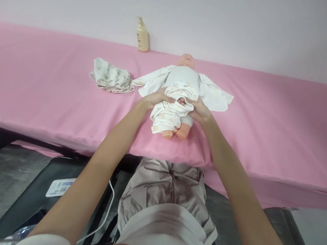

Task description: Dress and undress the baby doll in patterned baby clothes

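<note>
I see left hand [154, 97] and right hand [199, 110] both closed on bunched trousers [169, 109] at doll [184, 75] waist; folded cloth [112, 77] nearby on pink tabletop [36, 81].

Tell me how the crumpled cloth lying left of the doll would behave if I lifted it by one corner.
The crumpled cloth lies in soft folds, so it would probably hang limp and unfold. It looks thin, so likely light. On the smooth pink sheet it would probably slide rather than roll; a push would likely just bunch it further.

Bare forearms, short white sleeve at the left shoulder, white top, beige-grey creased trousers.
</note>
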Demonstrator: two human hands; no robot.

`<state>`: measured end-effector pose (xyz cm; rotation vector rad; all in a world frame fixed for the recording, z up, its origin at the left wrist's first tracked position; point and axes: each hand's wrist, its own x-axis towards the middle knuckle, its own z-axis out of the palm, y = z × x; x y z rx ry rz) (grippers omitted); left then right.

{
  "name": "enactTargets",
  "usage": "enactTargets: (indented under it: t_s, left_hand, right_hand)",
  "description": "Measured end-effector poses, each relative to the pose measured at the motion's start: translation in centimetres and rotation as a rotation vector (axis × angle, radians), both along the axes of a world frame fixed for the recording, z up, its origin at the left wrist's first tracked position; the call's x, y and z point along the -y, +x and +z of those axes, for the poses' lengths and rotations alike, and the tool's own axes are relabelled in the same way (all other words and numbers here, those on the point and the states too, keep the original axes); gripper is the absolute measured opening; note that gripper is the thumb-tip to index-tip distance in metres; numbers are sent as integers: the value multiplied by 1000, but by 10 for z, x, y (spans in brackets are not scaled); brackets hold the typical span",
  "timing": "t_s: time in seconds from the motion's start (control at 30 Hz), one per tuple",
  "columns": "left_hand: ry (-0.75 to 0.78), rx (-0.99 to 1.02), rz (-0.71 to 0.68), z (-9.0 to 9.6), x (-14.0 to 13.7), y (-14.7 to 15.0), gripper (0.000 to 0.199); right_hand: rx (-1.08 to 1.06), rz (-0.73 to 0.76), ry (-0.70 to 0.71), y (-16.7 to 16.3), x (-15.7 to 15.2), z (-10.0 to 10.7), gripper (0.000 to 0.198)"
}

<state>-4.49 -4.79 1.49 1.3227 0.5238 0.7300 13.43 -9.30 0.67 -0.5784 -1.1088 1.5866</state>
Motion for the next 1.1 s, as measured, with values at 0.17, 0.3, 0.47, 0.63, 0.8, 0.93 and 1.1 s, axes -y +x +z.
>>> enactTargets:
  t_s: [0.17, 0.3, 0.47, 0.63, 0.8, 0.93, 1.1]
  left_hand:
    - [-142, 59, -44, -8, -9, 0, 40]
    - [-181, 23, -14, -6, -11, 0, 31]
    - [63, -62, -1, 2, -2, 3, 49]
    - [60, 1, 47, 2, 2, 4, 53]
    - [-87, 45, 89, 1, 7, 4, 38]
    - [-117, 53, 100, 2, 9, 5, 25]
    - [-142, 63, 101, -2, 3, 4, 22]
  right_hand:
    - [0, 54, -39, 2, -1, 2, 16]
    - [-15, 120, -120, 4, -3, 4, 17]
    - [19, 3, -32, -2, 1, 3, 15]
    - [327, -339, 202, -11, 0, 3, 43]
    - [696, -526, 479, 9, -8, 5, 39]
    - [974, -737, 604, 41, -12, -4, 33]
    - [1532, -692, 649, 53, -18, -26, 45]
